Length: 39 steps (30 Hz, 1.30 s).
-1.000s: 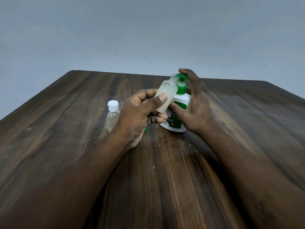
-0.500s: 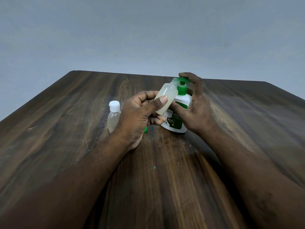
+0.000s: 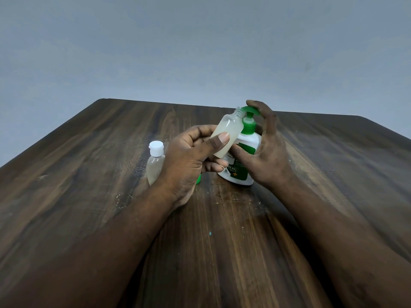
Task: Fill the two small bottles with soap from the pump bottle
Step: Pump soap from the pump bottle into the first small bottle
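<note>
Filling the second small bottle is the step in hand, as I judge it. On the wide wooden table (image 3: pixel 89 174) the right hand (image 3: pixel 269 156) curls around the pump bottle (image 3: pixel 242 167). Its thumb lies on the label and its fingers are over the green pump head (image 3: pixel 250 110), which looks raised, not pressed down. The left hand (image 3: pixel 189 156) grips the open small bottle (image 3: pixel 229 134) between thumb and fingers. The bottle is tilted, with its bare threaded mouth at the nozzle; whether they touch I cannot tell. It looks well filled with pale soap. The capped small bottle (image 3: pixel 155 163) stands upright just beside the left wrist, partly hidden by it. A small green piece (image 3: pixel 198 178), perhaps a cap, shows under the left hand. The next move calls for a slow press on the head with the mouth held exactly under the nozzle, because the opening is narrow and soap may run outside.
</note>
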Tool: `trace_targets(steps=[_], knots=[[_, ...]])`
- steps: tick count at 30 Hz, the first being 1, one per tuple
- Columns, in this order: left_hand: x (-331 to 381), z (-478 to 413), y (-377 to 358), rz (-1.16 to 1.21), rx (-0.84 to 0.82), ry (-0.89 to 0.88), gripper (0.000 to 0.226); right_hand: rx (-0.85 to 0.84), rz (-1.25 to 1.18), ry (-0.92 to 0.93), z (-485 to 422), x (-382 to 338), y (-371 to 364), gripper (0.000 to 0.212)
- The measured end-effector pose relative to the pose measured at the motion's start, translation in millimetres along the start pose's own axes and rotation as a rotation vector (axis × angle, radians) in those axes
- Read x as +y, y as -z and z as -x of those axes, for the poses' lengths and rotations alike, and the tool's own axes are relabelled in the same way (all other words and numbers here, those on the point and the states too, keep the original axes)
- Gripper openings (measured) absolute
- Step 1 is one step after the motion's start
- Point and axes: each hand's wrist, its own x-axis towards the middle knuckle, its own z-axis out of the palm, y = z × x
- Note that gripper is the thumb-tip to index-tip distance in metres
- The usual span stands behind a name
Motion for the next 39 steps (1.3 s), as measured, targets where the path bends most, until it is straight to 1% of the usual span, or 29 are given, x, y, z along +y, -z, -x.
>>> trace_targets(steps=[5,12,17,20,24,26,29,35,39], knots=[[-0.2,0.1,0.1,-0.009,0.0,0.008,0.047,0.017,0.016,-0.025,0.5,0.5,-1.1,0.08],[1.8,0.0,-0.6,-0.01,0.0,0.006,0.046,0.001,0.012,0.001,-0.4,-1.2,-0.2,0.089],[1.9,0.5,-0.6,-0.011,0.002,0.005,0.044,-0.005,0.016,-0.002,0.7,-2.2,0.4,0.089],[1.6,0.4,-0.6,-0.01,0.001,0.006,0.046,-0.003,0.013,-0.01,-0.2,-2.6,-0.2,0.087],[0.8,1.4,-0.6,-0.017,-0.001,0.008,0.046,0.02,0.019,-0.022,0.2,-0.4,-1.6,0.077],[0.9,2.4,-0.5,-0.017,0.0,0.011,0.046,0.028,0.02,-0.025,0.8,-0.5,-2.2,0.075],[1.1,2.0,-1.0,-0.018,0.004,0.011,0.048,0.035,0.031,-0.018,1.2,-1.9,-2.4,0.078],[2.2,1.0,-0.6,-0.014,0.01,0.007,0.049,0.001,0.023,-0.015,0.6,-2.4,-0.6,0.09],[1.7,0.4,-1.7,-0.01,0.01,0.009,0.048,0.001,0.011,-0.008,0.2,-3.2,-1.8,0.089]])
